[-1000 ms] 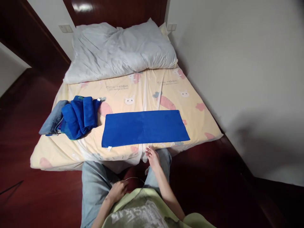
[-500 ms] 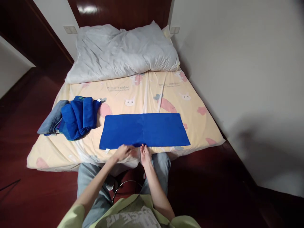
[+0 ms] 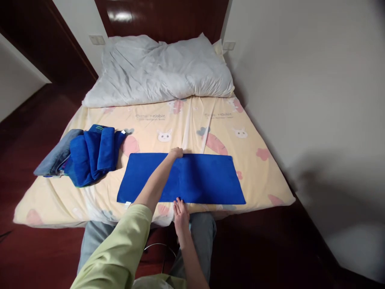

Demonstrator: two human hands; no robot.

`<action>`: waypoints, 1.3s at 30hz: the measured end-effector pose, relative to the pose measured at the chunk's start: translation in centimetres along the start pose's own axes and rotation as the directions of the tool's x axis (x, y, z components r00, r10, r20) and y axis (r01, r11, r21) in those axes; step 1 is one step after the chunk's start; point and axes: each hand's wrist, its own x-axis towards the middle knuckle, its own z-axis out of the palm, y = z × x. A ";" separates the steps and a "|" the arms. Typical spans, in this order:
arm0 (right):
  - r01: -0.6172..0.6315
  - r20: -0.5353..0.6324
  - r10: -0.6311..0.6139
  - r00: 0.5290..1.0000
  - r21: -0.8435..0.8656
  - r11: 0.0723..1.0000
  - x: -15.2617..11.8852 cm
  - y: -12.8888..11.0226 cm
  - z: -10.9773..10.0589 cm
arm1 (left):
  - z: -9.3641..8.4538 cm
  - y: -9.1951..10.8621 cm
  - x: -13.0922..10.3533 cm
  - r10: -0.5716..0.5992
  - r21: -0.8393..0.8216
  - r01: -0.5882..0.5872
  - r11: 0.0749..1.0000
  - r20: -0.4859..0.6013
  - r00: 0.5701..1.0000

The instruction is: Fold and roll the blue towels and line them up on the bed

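A blue towel (image 3: 207,176) lies flat in a long rectangle near the front of the bed, with a white tag (image 3: 128,204) at its near left corner. My left hand (image 3: 176,153) reaches across to the middle of the towel's far edge, its fingers curled closed on the fabric there. At the near edge, about in line with it, my right hand (image 3: 181,216) rests with fingers stretched out and fingertips touching the cloth. My left forearm hides part of the towel's left half.
Folded blue towels or cloths (image 3: 93,154) lie at the left beside folded grey-blue denim (image 3: 58,154). A large white pillow or quilt (image 3: 165,72) spans the head of the bed (image 3: 264,176). A bare wall (image 3: 315,100) runs along the right.
My left hand has moved from the towel's near edge across to its far edge and closed there. My right hand has stayed at the near edge. The view has shifted slightly.
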 end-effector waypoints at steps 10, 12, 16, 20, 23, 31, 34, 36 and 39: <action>-0.058 -0.126 0.066 0.990 0.066 0.996 -0.4 -0.4 0.9 | 1.0 -0.2 1.6 -0.043 0.003 0.043 0.999 0.028 0.999; -0.043 -0.118 0.049 0.992 0.052 0.998 -0.5 -0.2 0.7 | 1.0 -0.3 1.7 -0.048 -0.008 0.048 0.999 0.000 0.999; -0.011 -0.094 0.011 0.996 -0.009 1.000 -1.1 0.0 0.1 | 0.6 -0.7 1.9 -0.067 -0.051 0.063 0.997 -0.086 0.994; 0.000 -0.116 -0.007 0.993 -0.062 0.998 -1.4 -0.2 0.6 | 0.8 -1.1 1.8 -0.083 -0.104 0.072 0.992 -0.114 0.990; 0.017 -0.128 -0.027 0.991 -0.086 0.996 -1.5 -0.6 1.5 | 1.1 -1.2 1.4 -0.094 -0.146 0.074 0.987 -0.140 0.986; 0.186 -0.158 -0.224 0.962 -0.226 0.956 -4.5 -2.5 2.9 | -1.6 -1.6 -1.7 -0.037 -0.289 -0.042 0.956 -0.264 0.964; 0.293 -0.147 -0.353 0.924 -0.322 0.900 -6.2 -5.0 3.4 | -3.8 -1.6 -4.5 0.020 -0.364 -0.139 0.921 -0.313 0.950; 0.372 -0.097 -0.443 0.891 -0.401 0.837 -7.4 -7.5 3.8 | -5.5 -1.6 -7.1 0.047 -0.416 -0.207 0.885 -0.363 0.930; 0.514 0.014 -0.583 0.812 -0.489 0.705 -9.2 -11.8 4.6 | -8.4 -2.0 -11.6 0.070 -0.488 -0.306 0.817 -0.443 0.894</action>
